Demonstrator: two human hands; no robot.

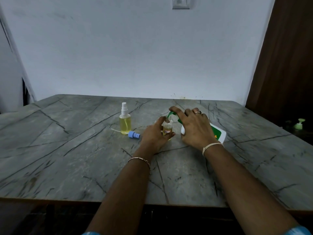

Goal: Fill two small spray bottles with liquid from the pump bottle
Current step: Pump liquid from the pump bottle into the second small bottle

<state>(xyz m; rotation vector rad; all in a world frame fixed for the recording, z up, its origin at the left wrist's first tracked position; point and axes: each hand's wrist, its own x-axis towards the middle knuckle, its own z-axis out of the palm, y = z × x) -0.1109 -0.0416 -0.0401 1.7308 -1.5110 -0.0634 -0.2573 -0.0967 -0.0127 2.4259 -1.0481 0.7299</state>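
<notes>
A small clear spray bottle [167, 125] with a red-edged label stands uncapped on the grey table [84, 158], partly filled with yellow liquid. My left hand [155, 135] grips it round its body. My right hand [194, 128] holds the white pump bottle [218, 132] with a green label, tilted to the left, and a finger presses its green pump head [171, 114], whose spout sits over the small bottle's mouth. Further left stands a second spray bottle [125, 122], capped in white and full of yellow liquid. A blue spray cap [133, 134] with its tube lies beside it.
A pale green pump head [299, 124] shows in the dark area off the table's right edge. A white wall runs behind the table, a brown wooden panel [284, 56] stands at the right. The table's front edge is near me.
</notes>
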